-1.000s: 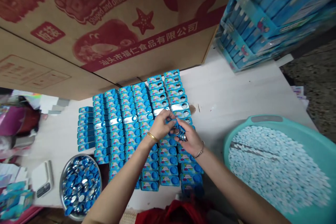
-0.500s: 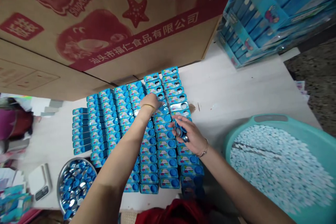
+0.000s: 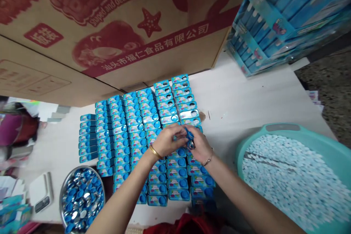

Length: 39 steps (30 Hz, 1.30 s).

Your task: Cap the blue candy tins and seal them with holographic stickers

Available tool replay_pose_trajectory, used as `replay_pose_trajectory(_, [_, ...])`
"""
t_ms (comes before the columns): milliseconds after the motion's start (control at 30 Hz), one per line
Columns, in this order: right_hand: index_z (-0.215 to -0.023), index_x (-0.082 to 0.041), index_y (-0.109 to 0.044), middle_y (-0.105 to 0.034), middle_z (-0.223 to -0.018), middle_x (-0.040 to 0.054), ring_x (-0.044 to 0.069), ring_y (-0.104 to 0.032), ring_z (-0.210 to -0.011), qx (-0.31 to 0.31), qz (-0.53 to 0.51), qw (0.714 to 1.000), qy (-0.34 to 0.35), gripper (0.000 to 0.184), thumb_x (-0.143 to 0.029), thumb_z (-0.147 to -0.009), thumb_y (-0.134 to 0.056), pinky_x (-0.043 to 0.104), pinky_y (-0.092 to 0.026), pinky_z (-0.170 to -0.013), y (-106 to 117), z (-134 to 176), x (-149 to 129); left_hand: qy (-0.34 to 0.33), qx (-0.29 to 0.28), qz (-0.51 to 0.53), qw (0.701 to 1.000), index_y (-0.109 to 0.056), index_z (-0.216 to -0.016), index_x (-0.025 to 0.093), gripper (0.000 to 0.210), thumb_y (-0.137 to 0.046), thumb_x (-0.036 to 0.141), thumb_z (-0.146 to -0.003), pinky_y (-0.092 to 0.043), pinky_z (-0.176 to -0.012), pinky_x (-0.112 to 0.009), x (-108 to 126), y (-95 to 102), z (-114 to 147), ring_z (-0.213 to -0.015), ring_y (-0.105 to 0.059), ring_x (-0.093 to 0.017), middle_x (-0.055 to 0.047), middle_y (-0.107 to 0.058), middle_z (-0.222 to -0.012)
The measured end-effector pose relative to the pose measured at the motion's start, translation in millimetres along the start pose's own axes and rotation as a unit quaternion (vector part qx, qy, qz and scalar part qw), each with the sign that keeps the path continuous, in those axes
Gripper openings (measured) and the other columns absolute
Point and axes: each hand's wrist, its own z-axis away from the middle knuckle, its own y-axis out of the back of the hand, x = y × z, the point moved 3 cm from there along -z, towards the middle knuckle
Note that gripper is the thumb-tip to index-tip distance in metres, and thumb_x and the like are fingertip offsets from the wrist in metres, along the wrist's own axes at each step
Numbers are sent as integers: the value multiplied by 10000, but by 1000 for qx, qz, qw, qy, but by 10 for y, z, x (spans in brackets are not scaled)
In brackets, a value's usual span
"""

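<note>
Several small blue caps with shiny metal sides [image 3: 190, 142] are gathered in my right hand [image 3: 201, 146], its fingers curled round them. My left hand [image 3: 171, 139] meets it from the left, thumb and fingers closing on a blue cap at the edge of that bunch; the exact grip is partly hidden. Both hands are above rows of small blue candy tins [image 3: 177, 173]. Many tins have a round blue cap in the hole of their top. At the far end of the two right rows, some tins [image 3: 179, 79] show open holes with pale contents.
A metal bowl [image 3: 62, 210] of loose caps stands at lower left, beside a white scale [image 3: 41, 192]. To the right is a turquoise tub [image 3: 242, 146] of pale candies [image 3: 290, 175]. A large carton [image 3: 153, 56] and wrapped display boxes [image 3: 263, 25] border the far side.
My left hand has come back from a tin in the second row from the right to the caps in my right hand. That tin now shows a blue cap. The view has shifted slightly.
</note>
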Motion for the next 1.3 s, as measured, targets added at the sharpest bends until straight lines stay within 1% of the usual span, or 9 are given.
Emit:
replay_pose_trajectory(67, [-750, -218, -627, -618, -634, -37, 112, -491, -486, 4, 10, 1000, 7, 149, -340, -665, -631, 226, -322, -389, -23, 10, 36, 17, -12, -27, 999, -584, -791, 192, 15, -572, 194, -781, -419, -693, -253, 10, 22, -15, -736, -538, -143, -16, -597, -778])
replay_pose_trajectory(267, [-767, -223, -626, -625, -697, -34, 112, -511, -527, 62, 23, 998, -2, 161, -354, -674, -640, 218, -296, -384, 1, -18, 100, 63, -41, -99, 992, -610, -774, 213, 182, -552, 87, -657, -391, -614, -248, 17, 52, -62, -678, -543, -150, -6, -618, -743])
replay_pose_trajectory(367, [-848, -226, -609, -623, -692, -23, 126, -528, -486, 37, 37, 998, -33, 244, -413, -695, -643, 228, -317, -359, -30, -23, 53, 99, 24, -58, 993, -619, -812, 205, 224, -490, 69, -691, -400, -615, -230, -127, 140, -136, -647, -533, -126, 5, -619, -729])
replay_pose_trajectory(467, [-886, -226, -589, -618, -684, -13, 146, -577, -518, 14, 39, 999, -18, 321, -471, -695, -670, 217, -318, -354, -56, -27, -62, 133, 119, -16, 984, -600, -804, 186, 156, -472, 114, -752, -398, -610, -220, -377, 297, -322, -635, -510, -116, 11, -585, -698])
replay_pose_trajectory(567, [-863, -230, -580, -612, -687, -12, 157, -595, -542, -12, 25, 1000, -10, 334, -506, -695, -665, 213, -324, -347, -57, -41, -166, 163, 184, -35, 969, -558, -756, 181, 59, -506, 172, -783, -399, -634, -232, -628, 437, -594, -660, -507, -127, 3, -562, -696])
replay_pose_trajectory(667, [-868, -222, -593, -624, -720, 2, 159, -595, -559, -48, -11, 998, -28, 298, -485, -730, -620, 217, -343, -348, -42, -55, -222, 196, 209, -84, 954, -523, -747, 190, 45, -562, 168, -751, -400, -662, -246, -780, 514, -839, -682, -512, -138, 1, -555, -705])
replay_pose_trajectory(933, [-993, -240, -598, -626, -746, -1, 153, -598, -604, -75, -18, 997, -24, 318, -436, -746, -639, 202, -349, -349, 12, -121, -208, 199, 171, -170, 950, -514, -725, 193, 161, -541, 43, -673, -412, -730, -258, -736, 559, -990, -791, -546, -160, -25, -590, -822])
replay_pose_trajectory(1100, [-933, -223, -609, -607, -708, -5, 138, -585, -598, -109, -15, 994, -12, 313, -465, -743, -668, 185, -330, -349, -3, -149, -237, 292, 99, -209, 928, -550, -725, 202, 109, -648, 248, -718, -407, -666, -257, -785, 597, -1032, -763, -573, -174, -23, -624, -794])
replay_pose_trajectory(1300, [-923, -226, -598, -616, -725, -11, 134, -583, -586, -108, -15, 994, -21, 301, -429, -722, -694, 178, -321, -346, -22, -170, -281, 355, -2, -258, 899, -596, -634, 184, 290, -671, 453, -710, -425, -653, -290, -824, 699, -1131, -803, -632, -244, -100, -666, -769])
